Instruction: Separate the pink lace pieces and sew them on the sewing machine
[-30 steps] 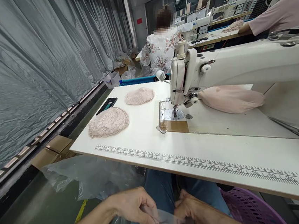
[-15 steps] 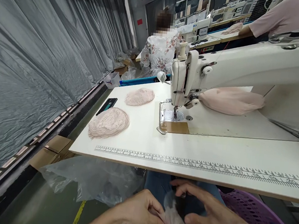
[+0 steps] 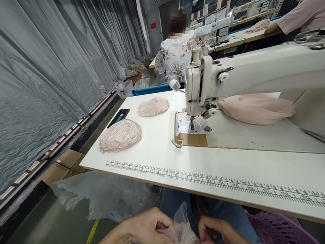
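Over my lap, below the table's front edge, I hold a sheer pale pink lace fabric piece (image 3: 185, 241). My left hand (image 3: 152, 228) pinches its left side between thumb and fingers. My right hand (image 3: 220, 237) is closed on the right side, thumb and fingertips together at the cloth. A scalloped lace strip shows between the hands, and a thin transparent flap stands up above it. The lower part of the cloth runs out of the picture.
A white sewing machine (image 3: 196, 87) stands on the white table (image 3: 154, 152), pink sheer cloth (image 3: 255, 108) under its arm. Two lace stacks (image 3: 121, 135) (image 3: 153, 106) lie left, near a dark phone-like object (image 3: 119, 117). A purple basket (image 3: 291, 242) is right. Co-workers sit beyond.
My right hand has come down from open, spread fingers to pinch the right side of the fabric. The lace piece is spread more between both hands. The view has shifted slightly.
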A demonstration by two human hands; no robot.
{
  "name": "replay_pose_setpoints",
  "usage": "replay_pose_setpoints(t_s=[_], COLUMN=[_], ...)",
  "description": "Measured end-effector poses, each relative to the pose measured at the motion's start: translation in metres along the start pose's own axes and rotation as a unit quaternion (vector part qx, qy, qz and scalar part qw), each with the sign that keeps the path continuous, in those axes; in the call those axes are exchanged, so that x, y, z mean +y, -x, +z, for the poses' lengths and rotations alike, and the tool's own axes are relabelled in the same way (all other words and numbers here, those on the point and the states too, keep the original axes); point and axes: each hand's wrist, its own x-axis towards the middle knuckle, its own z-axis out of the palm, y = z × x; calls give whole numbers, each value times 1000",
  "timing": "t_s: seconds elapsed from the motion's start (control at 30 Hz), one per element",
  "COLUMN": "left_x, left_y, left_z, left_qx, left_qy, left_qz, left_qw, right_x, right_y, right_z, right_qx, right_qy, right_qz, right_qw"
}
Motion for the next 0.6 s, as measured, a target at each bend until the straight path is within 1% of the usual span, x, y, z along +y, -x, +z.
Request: replay_pose_setpoints(t_s=[0.13, 0.27, 0.4, 0.53, 0.6], left_x=[2, 5, 3, -1, -3], left_y=[-4, -3, 1, -1, -4], left_z=[2, 2, -2, -4, -2], left_qx=[-22, -37, -20, -1, 10], left_qy=[17, 14, -5, 7, 16], left_qz=[-13, -12, -17, -32, -37], left_qw=[1000, 999, 1000, 999, 999], right_x=[-8, -12, -14, -17, -19], right_y=[5, -3, -8, -1, 5], right_z=[1, 6, 11, 13, 15], right_qx=[11, 6, 9, 50, 75], right_qy=[6, 8, 13, 32, 58], right_qz=[-23, -19, -2, 3, -5], right_qw=[1000, 1000, 1000, 998, 995])
